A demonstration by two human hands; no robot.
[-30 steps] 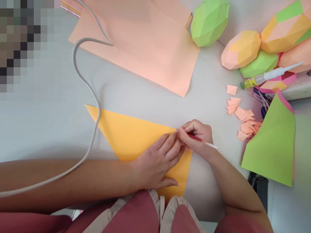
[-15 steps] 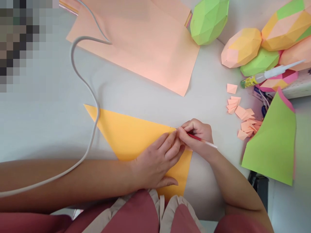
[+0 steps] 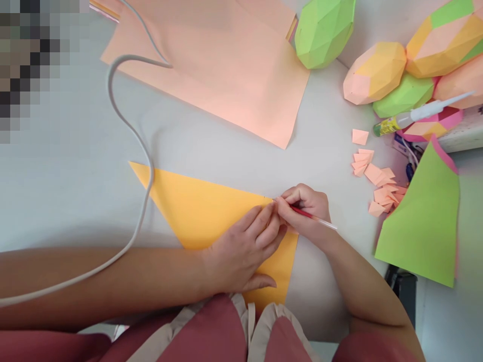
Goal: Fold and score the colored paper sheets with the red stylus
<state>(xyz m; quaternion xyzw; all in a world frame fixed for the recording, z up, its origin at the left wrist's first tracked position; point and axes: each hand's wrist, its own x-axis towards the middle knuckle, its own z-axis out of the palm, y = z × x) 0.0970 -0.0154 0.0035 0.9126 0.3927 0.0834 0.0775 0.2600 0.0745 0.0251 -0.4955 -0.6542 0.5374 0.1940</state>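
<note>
Hardly anything has moved. Our right hand [image 3: 315, 202] pinches the pen [image 3: 302, 211] at the far edge of the yellow paper [image 3: 199, 203] near us; our left hand [image 3: 243, 251] lies on top, thumb wide: let's press firmly.

Single head-worn view, facing forward and down, over a table [image 3: 211, 151], near left hand [image 3: 241, 246] and right hand [image 3: 307, 208]
</note>
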